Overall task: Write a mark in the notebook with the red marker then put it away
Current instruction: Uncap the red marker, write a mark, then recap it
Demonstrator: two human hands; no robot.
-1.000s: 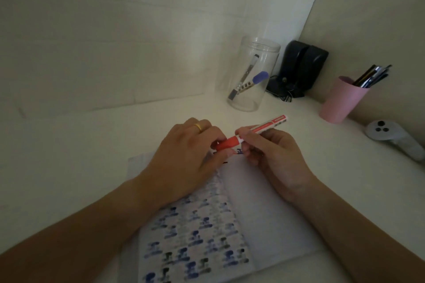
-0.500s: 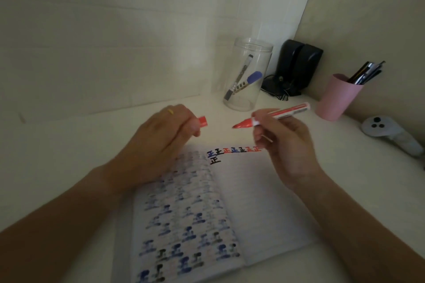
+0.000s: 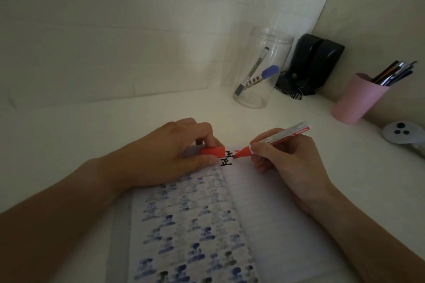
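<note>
Red marker (image 3: 279, 136), uncapped half a second ago and then held above the notebook (image 3: 271, 209), now has its tip at the page's top edge; right hand (image 3: 285, 158) pinches it, left hand (image 3: 174, 156) grips the cap (image 3: 211, 151) (writing is starting).

Notebook (image 3: 264, 225) bottom cut off by frame edge; left-page marks blurred. Right hand (image 3: 282, 163) hid the top row's marks. Red marker (image 3: 280, 136) label illegible.

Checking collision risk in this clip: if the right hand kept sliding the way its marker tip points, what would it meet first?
The right hand aims the uncapped red marker leftward; first in line looks like the red cap pinched in the left hand, though depth is unclear.
</note>
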